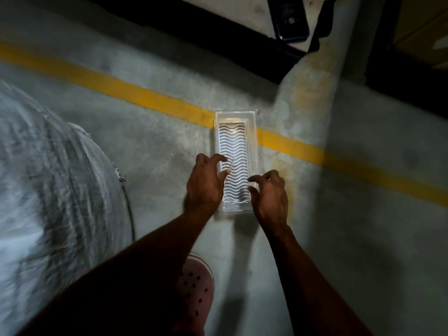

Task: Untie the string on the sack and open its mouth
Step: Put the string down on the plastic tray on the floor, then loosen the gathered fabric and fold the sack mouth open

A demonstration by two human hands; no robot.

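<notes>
A large white woven sack [48,178] fills the left side, blurred, with a frayed edge toward the middle; its mouth is not visible. My left hand [206,185] hovers over the near left of a clear plastic tray [253,132] on the floor. Its thumb and fingers pinch a thin pale string [231,164] that hangs over the tray's wavy white insert. My right hand [270,197] is over the tray's near right corner, fingers curled and apart, with nothing clearly in it. Both hands are well to the right of the sack.
The concrete floor carries a diagonal yellow painted line [121,90]. A dark-framed structure [218,25] and a dark phone-like object [291,23] lie at the top. My foot in a pink perforated clog [196,287] stands just below the tray.
</notes>
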